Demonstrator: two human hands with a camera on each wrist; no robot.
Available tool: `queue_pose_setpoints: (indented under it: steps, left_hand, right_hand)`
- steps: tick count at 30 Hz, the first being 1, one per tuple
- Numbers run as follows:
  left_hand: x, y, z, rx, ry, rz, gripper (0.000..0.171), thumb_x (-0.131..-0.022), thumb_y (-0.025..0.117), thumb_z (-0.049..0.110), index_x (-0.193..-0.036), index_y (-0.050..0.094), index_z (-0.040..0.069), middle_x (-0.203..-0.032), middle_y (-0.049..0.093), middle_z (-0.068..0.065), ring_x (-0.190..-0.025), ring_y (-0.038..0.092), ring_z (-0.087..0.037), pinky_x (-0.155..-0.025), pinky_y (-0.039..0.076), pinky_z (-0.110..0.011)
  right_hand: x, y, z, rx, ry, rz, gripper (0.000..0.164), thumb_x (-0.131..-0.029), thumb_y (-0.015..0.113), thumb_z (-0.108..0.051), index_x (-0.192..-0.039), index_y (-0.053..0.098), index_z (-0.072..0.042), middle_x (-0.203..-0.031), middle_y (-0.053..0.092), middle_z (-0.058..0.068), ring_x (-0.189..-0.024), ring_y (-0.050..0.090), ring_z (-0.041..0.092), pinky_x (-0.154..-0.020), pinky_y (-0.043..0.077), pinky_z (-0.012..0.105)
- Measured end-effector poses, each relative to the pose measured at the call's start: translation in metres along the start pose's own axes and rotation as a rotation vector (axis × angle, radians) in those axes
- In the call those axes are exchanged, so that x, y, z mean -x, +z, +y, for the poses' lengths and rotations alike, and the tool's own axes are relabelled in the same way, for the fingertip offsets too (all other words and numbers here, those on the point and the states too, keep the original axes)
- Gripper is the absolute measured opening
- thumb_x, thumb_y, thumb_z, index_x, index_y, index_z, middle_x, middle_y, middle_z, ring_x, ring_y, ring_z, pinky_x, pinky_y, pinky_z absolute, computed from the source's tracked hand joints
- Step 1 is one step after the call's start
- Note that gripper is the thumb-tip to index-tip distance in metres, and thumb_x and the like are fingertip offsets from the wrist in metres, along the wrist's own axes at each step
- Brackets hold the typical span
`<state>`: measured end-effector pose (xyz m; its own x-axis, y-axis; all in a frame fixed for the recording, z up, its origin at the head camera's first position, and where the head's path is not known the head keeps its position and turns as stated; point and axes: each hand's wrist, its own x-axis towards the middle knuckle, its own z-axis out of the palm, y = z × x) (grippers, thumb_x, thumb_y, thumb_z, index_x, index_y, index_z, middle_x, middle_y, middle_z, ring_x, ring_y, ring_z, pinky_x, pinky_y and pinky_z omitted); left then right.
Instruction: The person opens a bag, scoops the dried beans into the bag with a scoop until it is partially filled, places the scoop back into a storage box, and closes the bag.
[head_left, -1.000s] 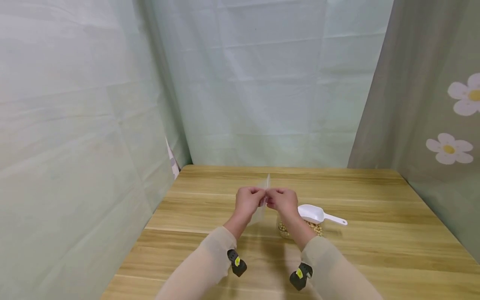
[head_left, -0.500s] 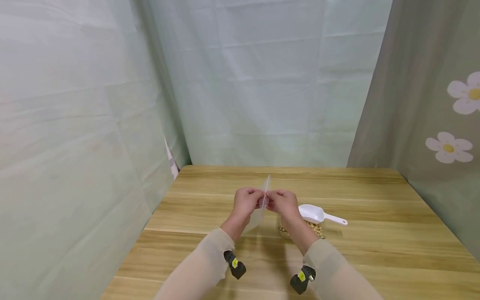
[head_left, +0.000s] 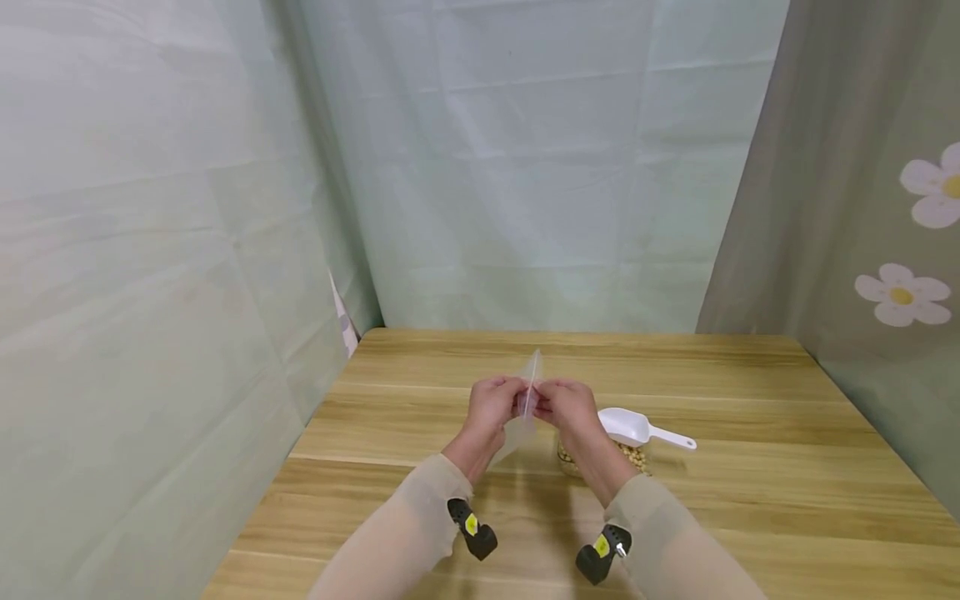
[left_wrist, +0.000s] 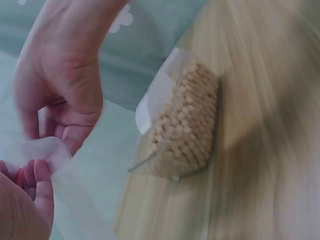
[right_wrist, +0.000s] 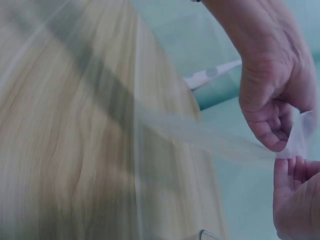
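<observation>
A clear, thin plastic bag (head_left: 513,440) hangs upright between the two hands above the table. My left hand (head_left: 489,410) pinches its near-left side by the top edge. From the right, my right hand (head_left: 572,408) pinches the same edge, fingertips close to the left ones. In the right wrist view, the bag's top (right_wrist: 298,137) stands slightly apart between the fingers, and its lower part trails off loosely. The tips of some fingers are hidden behind the film.
Behind the right forearm is a clear box of round beige beans (left_wrist: 187,125), with a white scoop (head_left: 626,427) lying on top, handle to the right. All this is on a wooden table (head_left: 420,517) with curtains (head_left: 540,167) around it.
Both hands stay nearly in place, fingers working slightly at the bag's top edge. The bag has turned a little, so more of its face shows. Box and scoop have not moved.
</observation>
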<state>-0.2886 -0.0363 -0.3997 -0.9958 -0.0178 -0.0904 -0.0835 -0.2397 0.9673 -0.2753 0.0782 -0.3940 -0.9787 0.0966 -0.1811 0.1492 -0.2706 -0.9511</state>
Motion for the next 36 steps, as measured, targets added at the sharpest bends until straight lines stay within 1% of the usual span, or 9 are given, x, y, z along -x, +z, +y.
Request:
queue_pose_setpoints:
  steps: [3, 5, 11, 15, 19, 21, 25, 32, 36]
  left_hand:
    - [-0.002, 0.0, 0.0, 0.044, -0.026, 0.001, 0.014, -0.08, 0.055, 0.001, -0.085, 0.062, -0.01, -0.068, 0.06, -0.008, -0.061, 0.06, -0.014, -0.06, 0.052, -0.028]
    - [-0.002, 0.0, 0.001, 0.033, -0.028, 0.002, 0.016, -0.079, 0.056, 0.002, -0.086, 0.062, -0.01, -0.069, 0.061, -0.009, -0.062, 0.06, -0.014, -0.061, 0.052, -0.029]
    - [-0.001, 0.0, 0.003, -0.05, 0.039, 0.0, 0.015, -0.077, 0.058, 0.003, -0.082, 0.066, -0.009, -0.071, 0.063, -0.01, -0.065, 0.062, -0.016, -0.062, 0.053, -0.032]
    - [0.0, 0.0, 0.005, -0.074, 0.056, 0.003, 0.011, -0.075, 0.059, 0.002, -0.077, 0.066, -0.006, -0.07, 0.062, -0.009, -0.063, 0.062, -0.015, -0.061, 0.053, -0.032]
    - [0.002, 0.0, 0.007, -0.104, 0.063, -0.014, 0.009, -0.076, 0.062, 0.002, -0.077, 0.066, -0.005, -0.07, 0.062, -0.008, -0.063, 0.061, -0.015, -0.06, 0.053, -0.032]
    - [0.005, 0.0, 0.011, -0.127, 0.072, -0.031, 0.011, -0.077, 0.063, 0.002, -0.08, 0.065, -0.007, -0.07, 0.062, -0.009, -0.063, 0.06, -0.015, -0.06, 0.053, -0.032]
    - [0.005, -0.001, 0.013, -0.184, 0.089, -0.053, 0.015, -0.079, 0.063, 0.004, -0.085, 0.065, -0.009, -0.068, 0.061, -0.01, -0.061, 0.059, -0.015, -0.059, 0.053, -0.033]
    - [0.0, -0.007, 0.014, -0.329, 0.152, -0.021, 0.011, -0.076, 0.06, 0.004, -0.08, 0.066, -0.004, -0.061, 0.057, -0.007, -0.047, 0.055, -0.012, -0.049, 0.051, -0.029]
    - [-0.001, -0.01, 0.016, -0.385, 0.18, -0.016, 0.01, -0.076, 0.06, 0.006, -0.078, 0.066, -0.002, -0.061, 0.058, -0.009, -0.047, 0.057, -0.012, -0.048, 0.051, -0.03]
  right_hand:
    - [0.0, -0.001, 0.0, -0.028, 0.024, 0.011, 0.023, -0.089, 0.053, -0.007, -0.102, 0.059, 0.011, -0.078, 0.062, 0.009, -0.071, 0.061, 0.015, -0.067, 0.051, 0.027]
    - [0.0, -0.002, 0.001, -0.041, 0.027, 0.023, 0.023, -0.089, 0.053, -0.008, -0.103, 0.059, 0.01, -0.078, 0.063, 0.009, -0.072, 0.062, 0.015, -0.068, 0.051, 0.027]
    - [0.001, -0.001, 0.0, -0.02, -0.035, 0.019, 0.024, -0.088, 0.055, -0.01, -0.099, 0.06, 0.011, -0.079, 0.063, 0.013, -0.07, 0.063, 0.019, -0.069, 0.052, 0.033]
    - [0.001, 0.001, -0.003, 0.014, -0.03, 0.021, 0.028, -0.087, 0.057, -0.016, -0.101, 0.06, 0.007, -0.086, 0.063, 0.014, -0.074, 0.064, 0.021, -0.069, 0.052, 0.035]
    - [0.0, 0.001, -0.006, 0.061, -0.025, 0.028, 0.029, -0.085, 0.061, -0.021, -0.101, 0.062, 0.003, -0.09, 0.064, 0.013, -0.075, 0.064, 0.021, -0.068, 0.052, 0.035]
    - [0.0, 0.002, -0.006, 0.083, -0.034, 0.032, 0.026, -0.084, 0.062, -0.019, -0.099, 0.064, 0.002, -0.088, 0.064, 0.012, -0.074, 0.064, 0.02, -0.066, 0.052, 0.034]
    - [-0.001, 0.002, -0.006, 0.13, -0.06, 0.054, 0.022, -0.084, 0.062, -0.017, -0.095, 0.066, 0.002, -0.084, 0.065, 0.011, -0.071, 0.064, 0.019, -0.063, 0.052, 0.032]
    - [-0.003, -0.001, -0.007, 0.3, -0.138, 0.124, 0.022, -0.081, 0.065, -0.019, -0.09, 0.069, 0.0, -0.077, 0.065, 0.01, -0.064, 0.063, 0.017, -0.058, 0.052, 0.03]
    - [-0.003, -0.002, -0.007, 0.37, -0.189, 0.147, 0.02, -0.081, 0.065, -0.02, -0.087, 0.07, -0.002, -0.074, 0.065, 0.009, -0.062, 0.063, 0.017, -0.057, 0.052, 0.03]
